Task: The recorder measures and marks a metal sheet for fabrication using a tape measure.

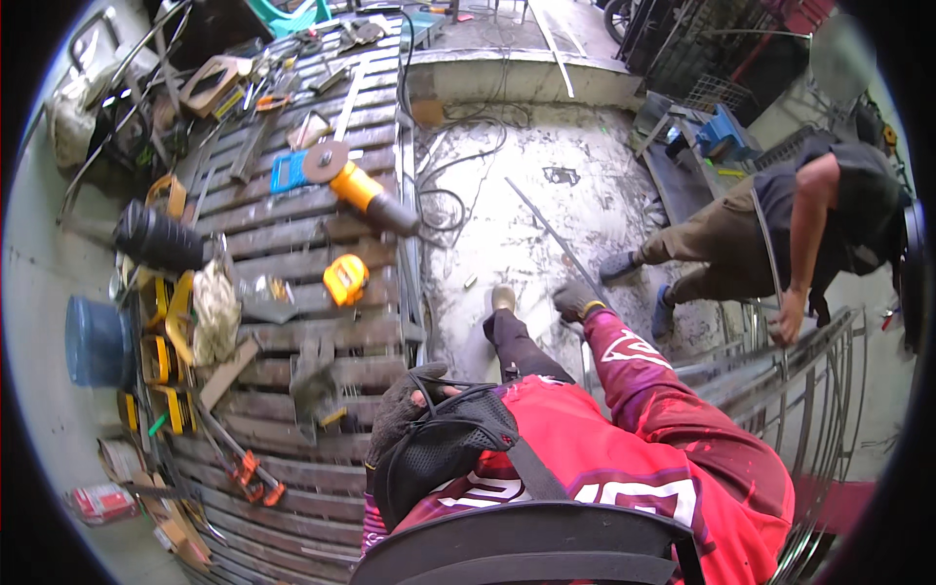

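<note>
While the right hand (577, 299), gloved, closes around a thin metal rod (556, 239) at centre frame, the rod runs up-left across the pale concrete floor (507, 195). Left hand (408, 408) (dark glove, lower centre) grips a black mesh mask (444, 450) against the red jersey. Left of the frame: slatted workbench (292, 244) with a yellow angle grinder (361, 190) and yellow tape measure (345, 279). Right edge: another person (809, 224) bends over a curved metal frame (809, 380).
</note>
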Available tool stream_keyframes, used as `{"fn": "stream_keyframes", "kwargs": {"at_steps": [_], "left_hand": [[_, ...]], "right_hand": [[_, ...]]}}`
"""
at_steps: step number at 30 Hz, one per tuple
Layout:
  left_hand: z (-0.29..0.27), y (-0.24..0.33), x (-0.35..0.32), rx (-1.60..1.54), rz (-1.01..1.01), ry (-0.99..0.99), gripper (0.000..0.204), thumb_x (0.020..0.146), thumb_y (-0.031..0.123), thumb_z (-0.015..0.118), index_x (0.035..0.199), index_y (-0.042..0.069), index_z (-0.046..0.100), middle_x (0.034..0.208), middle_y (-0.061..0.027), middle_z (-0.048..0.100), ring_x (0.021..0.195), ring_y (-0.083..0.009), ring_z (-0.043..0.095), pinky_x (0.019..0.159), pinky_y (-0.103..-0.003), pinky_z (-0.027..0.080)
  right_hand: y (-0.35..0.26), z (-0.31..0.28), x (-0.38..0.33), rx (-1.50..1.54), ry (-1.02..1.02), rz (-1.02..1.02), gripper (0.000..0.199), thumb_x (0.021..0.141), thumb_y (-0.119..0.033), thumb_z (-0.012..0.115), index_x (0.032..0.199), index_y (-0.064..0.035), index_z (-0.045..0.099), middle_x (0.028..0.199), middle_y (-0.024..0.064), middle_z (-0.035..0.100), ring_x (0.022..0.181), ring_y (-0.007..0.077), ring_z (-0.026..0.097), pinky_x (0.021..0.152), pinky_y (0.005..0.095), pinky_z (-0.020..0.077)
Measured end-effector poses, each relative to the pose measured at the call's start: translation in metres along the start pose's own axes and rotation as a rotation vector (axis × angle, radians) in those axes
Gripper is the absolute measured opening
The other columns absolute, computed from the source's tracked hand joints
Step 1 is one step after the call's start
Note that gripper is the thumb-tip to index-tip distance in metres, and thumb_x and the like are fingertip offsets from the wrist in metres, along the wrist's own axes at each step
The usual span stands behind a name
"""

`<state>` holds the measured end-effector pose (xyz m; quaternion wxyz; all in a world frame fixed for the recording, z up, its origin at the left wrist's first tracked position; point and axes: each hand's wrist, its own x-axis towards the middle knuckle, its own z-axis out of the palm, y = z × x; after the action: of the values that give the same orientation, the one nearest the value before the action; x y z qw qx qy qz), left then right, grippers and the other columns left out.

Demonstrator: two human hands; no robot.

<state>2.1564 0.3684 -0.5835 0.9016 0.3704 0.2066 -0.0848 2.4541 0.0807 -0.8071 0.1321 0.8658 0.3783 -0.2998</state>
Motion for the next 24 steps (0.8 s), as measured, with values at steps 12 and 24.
{"fn": "stream_keyframes", "kwargs": {"at_steps": [12,24], "left_hand": [[0.065,0.118,0.338,0.533,0.021,-0.167,0.04,0.097,0.02,0.059,0.131,-0.001,0.058,0.11,-0.0136,0.071,0.104,-0.0205,0.063,0.095,-0.034,0.048],[-0.023,0.165,0.549,1.494,-0.456,0.021,0.027,0.091,0.027,0.062,0.103,0.003,0.068,0.093,-0.0195,0.069,0.088,-0.0332,0.067,0.081,-0.04,0.051]], "right_hand": [[0.163,-0.127,0.13,0.743,0.152,0.172,0.034,0.079,-0.021,0.062,0.105,-0.0035,0.074,0.1,0.0175,0.074,0.095,0.0293,0.07,0.087,0.039,0.0544],[0.385,-0.204,0.172,0.331,-0.524,-0.43,0.033,0.091,-0.025,0.052,0.112,-0.0085,0.072,0.106,0.0104,0.073,0.094,0.0248,0.07,0.079,0.0405,0.0551]]}}
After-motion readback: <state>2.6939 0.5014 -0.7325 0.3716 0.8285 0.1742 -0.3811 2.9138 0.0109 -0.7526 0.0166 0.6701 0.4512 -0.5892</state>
